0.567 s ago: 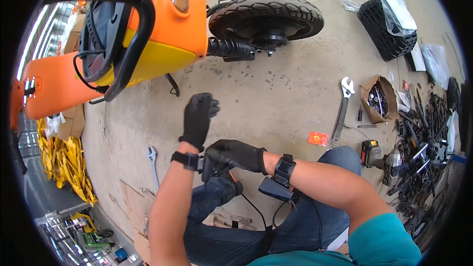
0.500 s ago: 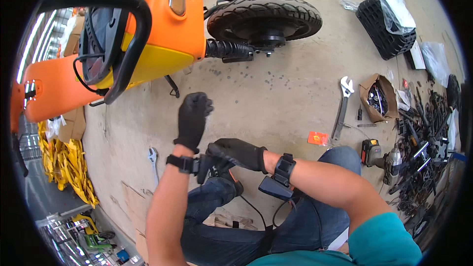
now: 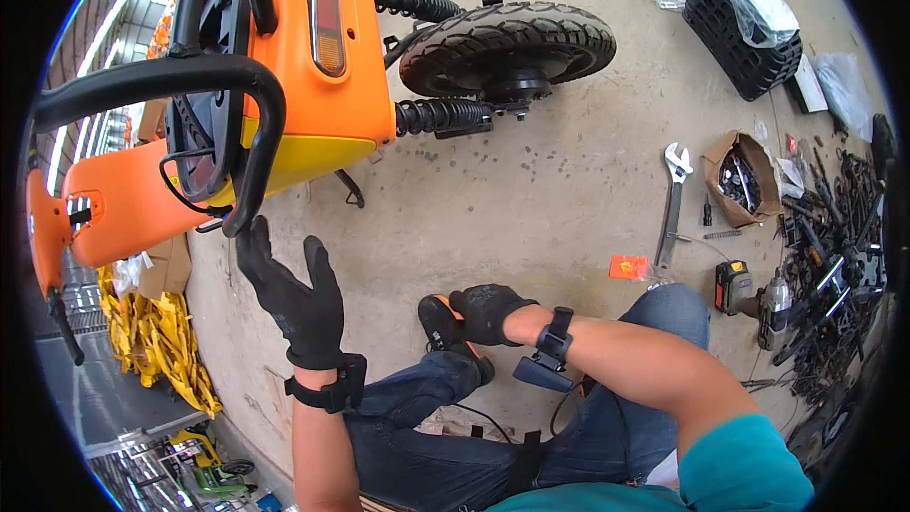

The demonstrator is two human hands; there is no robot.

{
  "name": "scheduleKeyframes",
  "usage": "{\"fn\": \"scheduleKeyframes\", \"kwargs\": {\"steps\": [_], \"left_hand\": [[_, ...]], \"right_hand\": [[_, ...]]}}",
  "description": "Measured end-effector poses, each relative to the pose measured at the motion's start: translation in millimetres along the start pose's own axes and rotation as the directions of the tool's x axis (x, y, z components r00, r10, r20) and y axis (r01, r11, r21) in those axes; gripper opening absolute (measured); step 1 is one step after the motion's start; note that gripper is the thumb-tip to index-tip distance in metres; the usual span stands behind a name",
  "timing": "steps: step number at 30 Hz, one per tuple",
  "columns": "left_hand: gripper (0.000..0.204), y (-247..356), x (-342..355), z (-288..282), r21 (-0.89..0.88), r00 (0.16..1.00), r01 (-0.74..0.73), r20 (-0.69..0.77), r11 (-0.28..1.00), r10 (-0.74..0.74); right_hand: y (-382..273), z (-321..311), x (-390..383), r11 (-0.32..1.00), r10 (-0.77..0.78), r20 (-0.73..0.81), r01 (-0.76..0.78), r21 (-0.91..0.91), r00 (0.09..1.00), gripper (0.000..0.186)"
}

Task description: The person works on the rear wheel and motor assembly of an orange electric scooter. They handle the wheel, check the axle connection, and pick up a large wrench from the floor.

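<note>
An orange and yellow scooter body [image 3: 353, 85] lies tipped over at the upper left, with its black tubular rail [image 3: 270, 123] bent toward me. My left hand [image 3: 299, 313], in a black glove, is open with thumb and fingers apart. Its fingertips reach the lower end of that rail; whether they touch it I cannot tell. My right hand [image 3: 493, 313], gloved too, is curled closed just above my thigh, beside my black shoe [image 3: 441, 324]. Nothing shows in it. The scooter's wheel [image 3: 512, 47] is mounted between two black coil shocks [image 3: 441, 117].
On the floor to the right are an adjustable wrench [image 3: 672, 204], an orange card [image 3: 627, 267], a paper bag of hardware [image 3: 773, 185] and a cordless impact driver [image 3: 775, 303]. Beyond are a pile of black parts [image 3: 834, 256] and a black basket [image 3: 720, 33]. Yellow parts [image 3: 156, 341] lie left.
My right hand has let go of the left glove's cuff and drawn right. My left hand has swung left to the rail, its fingers now spread. The view has shifted slightly.
</note>
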State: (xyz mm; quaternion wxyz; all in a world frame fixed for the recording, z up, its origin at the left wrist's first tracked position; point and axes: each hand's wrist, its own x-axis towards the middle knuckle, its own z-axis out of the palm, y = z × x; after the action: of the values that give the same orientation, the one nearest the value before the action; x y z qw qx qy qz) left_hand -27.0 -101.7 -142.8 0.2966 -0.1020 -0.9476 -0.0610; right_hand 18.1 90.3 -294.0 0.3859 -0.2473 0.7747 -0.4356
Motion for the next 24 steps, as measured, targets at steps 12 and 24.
{"fn": "scheduleKeyframes", "kwargs": {"steps": [12,24], "left_hand": [[0.079,-0.4,10.2,9.9,-0.076,0.998,0.059,0.013,0.995,-0.058],[0.081,9.9,14.2,17.6,-0.103,0.999,0.029,0.032,0.994,-0.026]], "right_hand": [[11.4,-7.7,5.5,0.993,0.101,-0.046,-0.103,-0.059,0.994,0.042],[14.1,-13.8,2.5,0.993,0.112,-0.095,-0.116,-0.033,0.989,0.040]]}}
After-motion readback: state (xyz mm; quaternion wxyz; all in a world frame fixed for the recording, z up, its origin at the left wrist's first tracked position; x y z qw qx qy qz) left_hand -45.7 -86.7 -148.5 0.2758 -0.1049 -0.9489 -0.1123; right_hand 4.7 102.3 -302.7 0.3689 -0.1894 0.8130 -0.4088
